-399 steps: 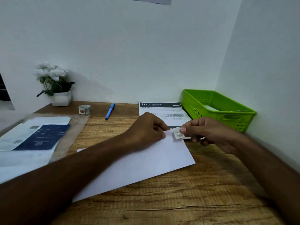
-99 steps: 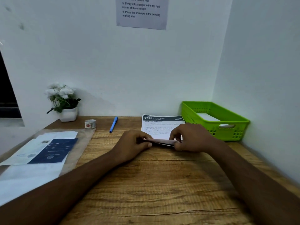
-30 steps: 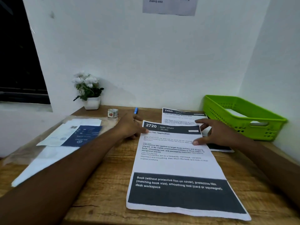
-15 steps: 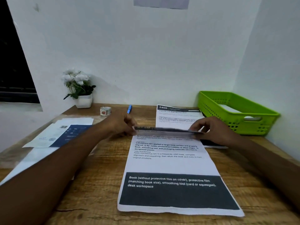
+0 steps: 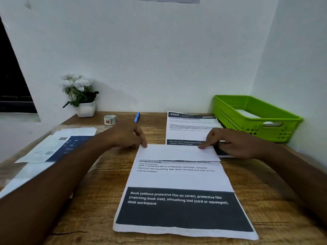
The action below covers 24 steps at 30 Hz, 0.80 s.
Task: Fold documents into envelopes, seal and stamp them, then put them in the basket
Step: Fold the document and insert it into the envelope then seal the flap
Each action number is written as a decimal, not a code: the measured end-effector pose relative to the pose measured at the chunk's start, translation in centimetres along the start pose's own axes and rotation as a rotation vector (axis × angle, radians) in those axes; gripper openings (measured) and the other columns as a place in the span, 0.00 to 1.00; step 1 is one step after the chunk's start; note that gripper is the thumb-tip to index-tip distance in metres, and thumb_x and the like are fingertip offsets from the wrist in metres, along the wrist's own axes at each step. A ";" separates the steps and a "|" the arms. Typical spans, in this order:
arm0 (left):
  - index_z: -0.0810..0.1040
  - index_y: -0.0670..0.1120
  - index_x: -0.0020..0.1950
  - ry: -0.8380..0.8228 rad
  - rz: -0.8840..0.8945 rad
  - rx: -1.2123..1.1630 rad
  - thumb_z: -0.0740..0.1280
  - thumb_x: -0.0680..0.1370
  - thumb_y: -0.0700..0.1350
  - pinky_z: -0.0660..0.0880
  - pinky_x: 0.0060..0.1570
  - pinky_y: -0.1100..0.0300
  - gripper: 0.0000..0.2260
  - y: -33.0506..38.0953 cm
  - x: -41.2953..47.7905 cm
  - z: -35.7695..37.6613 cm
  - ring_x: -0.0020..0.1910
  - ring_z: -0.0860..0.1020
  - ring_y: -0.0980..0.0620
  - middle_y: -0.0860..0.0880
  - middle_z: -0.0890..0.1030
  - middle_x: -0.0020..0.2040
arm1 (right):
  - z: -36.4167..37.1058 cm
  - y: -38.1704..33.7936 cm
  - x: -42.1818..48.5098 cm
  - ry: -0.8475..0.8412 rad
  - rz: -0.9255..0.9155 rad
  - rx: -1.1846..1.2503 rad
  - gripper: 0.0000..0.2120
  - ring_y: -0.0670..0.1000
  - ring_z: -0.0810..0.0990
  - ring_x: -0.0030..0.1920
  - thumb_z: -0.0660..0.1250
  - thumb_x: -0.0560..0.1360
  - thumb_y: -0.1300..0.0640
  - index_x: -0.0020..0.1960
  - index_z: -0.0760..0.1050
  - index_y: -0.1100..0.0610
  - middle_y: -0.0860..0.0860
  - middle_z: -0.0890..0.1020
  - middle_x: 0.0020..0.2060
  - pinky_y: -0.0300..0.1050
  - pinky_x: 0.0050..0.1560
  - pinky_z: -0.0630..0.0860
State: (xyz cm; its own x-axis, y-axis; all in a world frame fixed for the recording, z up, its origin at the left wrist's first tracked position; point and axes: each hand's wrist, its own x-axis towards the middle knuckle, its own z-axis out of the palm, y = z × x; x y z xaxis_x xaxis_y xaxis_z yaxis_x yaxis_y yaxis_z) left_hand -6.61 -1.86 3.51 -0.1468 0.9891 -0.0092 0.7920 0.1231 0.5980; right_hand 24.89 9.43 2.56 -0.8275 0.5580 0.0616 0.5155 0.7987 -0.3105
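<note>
Sheet (image 5: 178,179) flat on the worktop (image 5: 106,191), straight ahead: far end folded over toward the near side, blank back up, with printed text and a dark band left uncovered below the flap. Well left of the sheet, a clear sleeve (image 5: 58,147) of papers, flat on the wood. Beyond the sheet to the left, against the wall, a pot of white flowers (image 5: 79,96). Closer to the sheet, a small roll (image 5: 110,119), stamps or tape, not clear which, and then a blue pen (image 5: 137,117). At the sheet's far left corner, left grip (image 5: 127,137), fingers bent, one fingertip down on the corner of the flap; thumb hidden, so pinching or merely pressing: cannot tell. Just beyond the sheet, a second page (image 5: 187,128) headed 2400, its near end overlapped by the fold. At the sheet's far right corner, right grip (image 5: 235,144) released, forefinger stretched out and pressing on the fold, other fingers loosely curled beside the flap, nothing held. Right of the sheet and farther back, in the corner of the walls, a green basket (image 5: 230,110) with white paper (image 5: 247,113) lying inside.
</note>
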 end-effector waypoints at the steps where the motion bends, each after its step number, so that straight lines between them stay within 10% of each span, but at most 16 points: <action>1: 0.85 0.48 0.43 -0.008 0.014 0.012 0.70 0.74 0.38 0.68 0.34 0.71 0.07 0.1 -0.1 0.1 0.36 0.75 0.58 0.56 0.80 0.38 | 0.1 0.0 0.0 0.009 -0.004 0.023 0.19 0.44 0.77 0.52 0.58 0.74 0.55 0.56 0.79 0.35 0.42 0.77 0.50 0.53 0.56 0.74; 5: 0.83 0.47 0.47 -0.073 0.051 0.016 0.78 0.67 0.47 0.69 0.38 0.68 0.11 0.1 0.0 0.6 0.42 0.76 0.58 0.52 0.82 0.45 | 0.3 -0.4 0.2 0.025 0.024 0.017 0.17 0.42 0.78 0.50 0.68 0.68 0.33 0.54 0.79 0.36 0.40 0.77 0.50 0.46 0.55 0.75; 14: 0.80 0.53 0.53 -0.133 0.056 0.044 0.78 0.65 0.50 0.68 0.39 0.66 0.18 0.2 -0.2 0.8 0.44 0.73 0.59 0.54 0.77 0.47 | 0.7 -0.7 0.8 0.086 0.087 0.250 0.20 0.40 0.70 0.30 0.80 0.60 0.45 0.50 0.81 0.41 0.45 0.77 0.33 0.33 0.32 0.64; 24: 0.80 0.53 0.54 -0.137 0.042 0.011 0.79 0.65 0.49 0.67 0.39 0.66 0.19 0.3 -0.3 0.8 0.44 0.72 0.60 0.56 0.76 0.46 | 0.6 -1.3 0.4 0.080 0.098 0.381 0.12 0.50 0.78 0.35 0.81 0.62 0.53 0.42 0.83 0.52 0.52 0.86 0.40 0.44 0.37 0.72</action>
State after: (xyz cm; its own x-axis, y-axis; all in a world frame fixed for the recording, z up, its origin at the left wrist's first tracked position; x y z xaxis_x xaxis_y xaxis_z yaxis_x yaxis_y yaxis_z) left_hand -5.81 -2.07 3.08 -0.0313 0.9951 -0.0943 0.8021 0.0813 0.5916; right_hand 23.80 8.48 2.37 -0.7512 0.6549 0.0831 0.4590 0.6086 -0.6473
